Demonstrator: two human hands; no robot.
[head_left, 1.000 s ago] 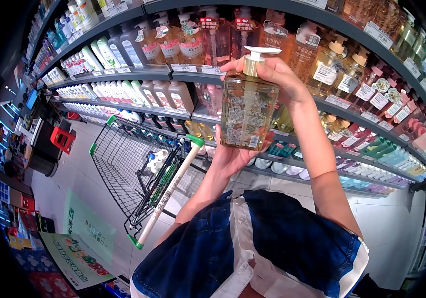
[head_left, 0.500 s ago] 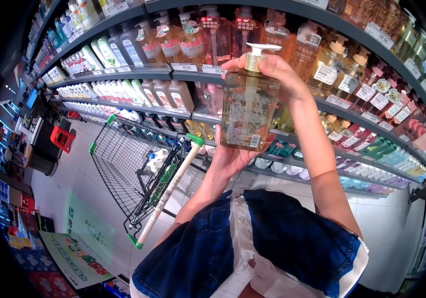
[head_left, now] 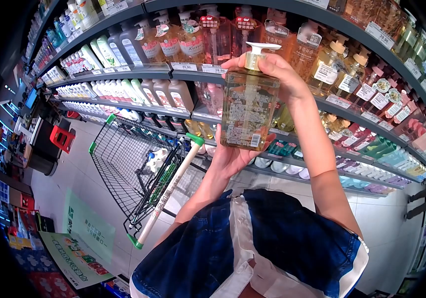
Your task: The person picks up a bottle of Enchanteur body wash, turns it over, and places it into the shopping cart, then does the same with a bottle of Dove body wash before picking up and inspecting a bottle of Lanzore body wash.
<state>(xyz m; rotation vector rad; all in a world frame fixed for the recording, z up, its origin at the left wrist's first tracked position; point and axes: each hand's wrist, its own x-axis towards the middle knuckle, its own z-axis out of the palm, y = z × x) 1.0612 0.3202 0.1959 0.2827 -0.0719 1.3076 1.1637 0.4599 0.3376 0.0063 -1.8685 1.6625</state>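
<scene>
A clear, amber-tinted pump bottle (head_left: 246, 111) is held upright in front of the shelves, with a white pump head and gold collar. Small print and a barcode cover the side facing me. My right hand (head_left: 285, 74) grips it at the neck, the fingers closed around the collar and shoulder. Underneath, my left hand (head_left: 232, 158) supports the base, its fingers partly hidden behind the bottle. Similar pump bottles (head_left: 326, 67) stand on the shelf just beyond.
Curved-looking shelves (head_left: 188, 75) of bottles with price tags span the view ahead. A wire shopping cart (head_left: 123, 154) with white items inside stands at my left. A red stool (head_left: 63, 139) and a green sign (head_left: 76, 258) are farther left. At the right edge a person's dark-clothed legs (head_left: 424, 201) show.
My hands and the bottle stay almost still. At the right edge, more of the dark-clothed person has come into view.
</scene>
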